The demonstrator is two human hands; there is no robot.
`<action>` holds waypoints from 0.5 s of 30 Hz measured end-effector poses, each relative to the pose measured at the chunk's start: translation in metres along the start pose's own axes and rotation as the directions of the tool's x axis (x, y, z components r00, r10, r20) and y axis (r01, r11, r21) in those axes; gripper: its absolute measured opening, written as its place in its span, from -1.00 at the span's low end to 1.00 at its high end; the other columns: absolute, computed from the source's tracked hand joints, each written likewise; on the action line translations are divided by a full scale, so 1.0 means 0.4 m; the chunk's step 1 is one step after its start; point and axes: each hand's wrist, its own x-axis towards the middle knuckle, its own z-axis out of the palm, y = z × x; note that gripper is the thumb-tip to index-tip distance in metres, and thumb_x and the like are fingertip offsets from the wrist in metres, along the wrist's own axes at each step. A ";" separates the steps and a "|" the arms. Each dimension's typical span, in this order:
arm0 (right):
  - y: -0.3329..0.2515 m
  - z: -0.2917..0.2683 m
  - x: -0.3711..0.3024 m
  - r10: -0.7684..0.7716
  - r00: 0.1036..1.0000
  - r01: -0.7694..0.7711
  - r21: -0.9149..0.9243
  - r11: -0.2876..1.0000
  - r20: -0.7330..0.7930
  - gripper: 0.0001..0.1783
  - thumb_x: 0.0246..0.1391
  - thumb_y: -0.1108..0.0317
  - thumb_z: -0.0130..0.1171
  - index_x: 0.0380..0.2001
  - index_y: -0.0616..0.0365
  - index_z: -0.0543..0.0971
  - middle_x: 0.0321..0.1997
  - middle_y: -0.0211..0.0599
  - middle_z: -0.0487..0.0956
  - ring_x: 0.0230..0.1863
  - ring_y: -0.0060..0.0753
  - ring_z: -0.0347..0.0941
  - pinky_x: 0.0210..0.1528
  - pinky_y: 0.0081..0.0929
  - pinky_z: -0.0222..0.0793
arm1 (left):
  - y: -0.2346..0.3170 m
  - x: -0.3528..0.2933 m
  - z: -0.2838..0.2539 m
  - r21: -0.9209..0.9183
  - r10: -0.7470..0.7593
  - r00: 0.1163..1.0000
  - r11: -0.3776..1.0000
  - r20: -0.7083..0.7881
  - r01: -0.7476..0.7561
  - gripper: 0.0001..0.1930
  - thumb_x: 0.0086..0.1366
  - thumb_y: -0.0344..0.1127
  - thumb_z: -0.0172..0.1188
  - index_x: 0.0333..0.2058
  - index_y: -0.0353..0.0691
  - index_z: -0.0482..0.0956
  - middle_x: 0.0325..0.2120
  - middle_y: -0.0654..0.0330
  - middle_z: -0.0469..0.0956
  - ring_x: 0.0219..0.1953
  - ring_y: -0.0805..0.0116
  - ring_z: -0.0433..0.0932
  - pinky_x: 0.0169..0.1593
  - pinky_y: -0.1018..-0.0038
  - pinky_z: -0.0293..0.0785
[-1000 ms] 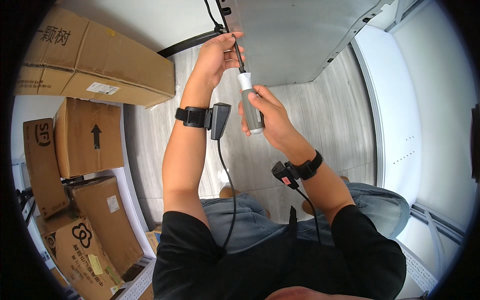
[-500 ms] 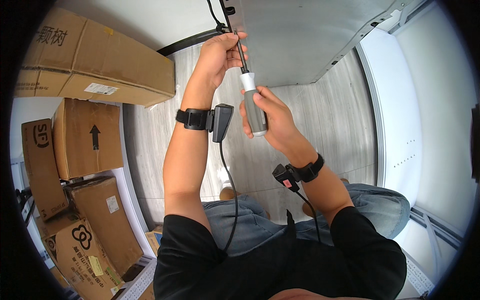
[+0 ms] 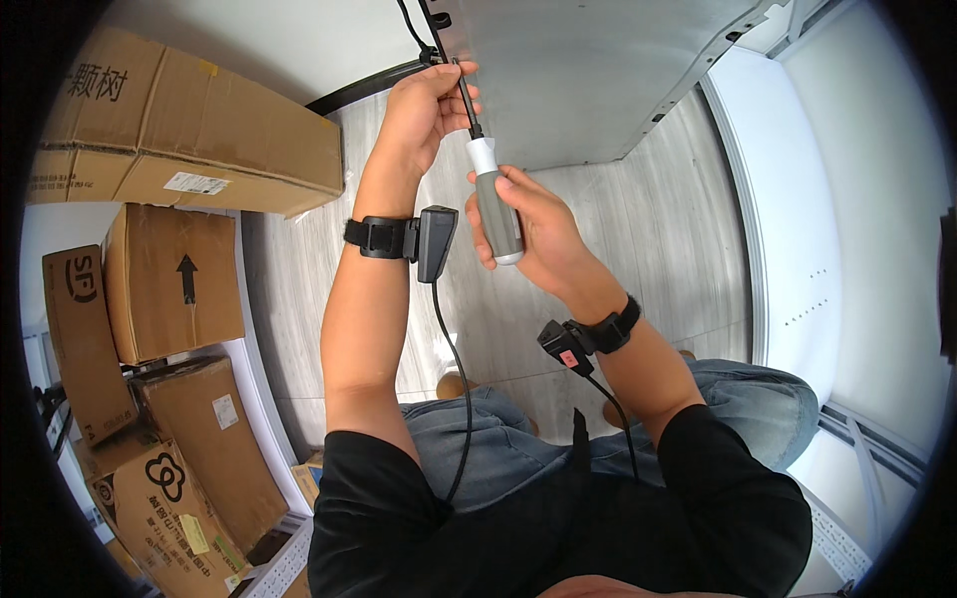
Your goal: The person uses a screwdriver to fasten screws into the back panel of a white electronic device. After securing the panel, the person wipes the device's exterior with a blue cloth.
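My right hand [image 3: 548, 229] is wrapped round the grey and white handle of a screwdriver [image 3: 498, 209], thumb along its upper side. The dark shaft points away and slightly left, to the edge of a large grey metal panel [image 3: 558, 90]. Up by the tip, my left hand [image 3: 424, 110] closes its thumb and forefinger about the shaft's end, with the other fingers curled behind it. Whether a screw sits at the tip is hidden by those fingers. A black cable [image 3: 411, 25] hangs close to the panel's dark left edge.
Cardboard boxes [image 3: 229, 125] are stacked along the left on white shelving. A white wall panel [image 3: 788, 199] stands to the right, and wood-look floor [image 3: 648, 239] lies below. Black devices [image 3: 437, 244] strapped to both wrists trail cables toward my body.
Both hands and the screwdriver sit slightly further left in the picture, as does the metal panel. The grip of each hand looks the same.
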 end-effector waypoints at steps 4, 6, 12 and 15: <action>0.014 0.003 0.008 0.031 0.996 -0.038 -0.080 0.996 -0.089 -0.65 0.31 0.20 -0.10 0.00 0.26 0.33 -0.31 -0.23 0.50 -0.43 -0.39 0.49 -0.43 -0.39 0.46 | 0.005 -0.003 0.002 0.031 -0.025 1.000 0.999 -0.009 0.026 -0.72 0.41 -0.27 -0.06 -0.10 -0.29 0.55 -0.43 0.28 0.56 -0.43 0.50 0.55 -0.32 0.55 0.51; 0.024 0.008 0.013 0.022 0.982 -0.052 -0.156 0.986 -0.187 -0.65 0.27 0.23 0.01 -0.02 0.25 0.33 -0.29 -0.26 0.51 -0.36 -0.43 0.49 -0.40 -0.38 0.50 | 0.009 -0.006 0.005 0.097 -0.035 0.999 0.995 -0.019 0.037 -0.75 0.38 -0.24 0.04 -0.12 -0.26 0.56 -0.44 0.31 0.56 -0.43 0.52 0.55 -0.33 0.57 0.49; 0.048 0.014 0.046 -0.048 0.952 -0.086 -0.416 0.905 -0.302 -0.58 0.11 0.28 0.24 -0.10 0.26 0.33 -0.25 -0.29 0.45 -0.33 -0.55 0.43 -0.43 -0.44 0.50 | -0.002 -0.008 0.012 0.263 0.046 0.996 0.964 -0.080 -0.024 -0.73 0.18 -0.31 0.32 -0.18 -0.29 0.57 -0.50 0.28 0.56 -0.51 0.51 0.54 -0.40 0.57 0.49; 0.045 0.014 0.051 -0.024 0.961 -0.114 -0.473 0.874 -0.277 -0.62 0.10 0.28 0.24 -0.13 0.24 0.37 -0.25 -0.29 0.45 -0.31 -0.54 0.42 -0.43 -0.45 0.49 | -0.008 -0.001 0.009 0.274 0.065 0.994 0.961 -0.090 -0.039 -0.70 0.15 -0.37 0.35 -0.16 -0.34 0.56 -0.52 0.25 0.57 -0.53 0.49 0.54 -0.43 0.56 0.51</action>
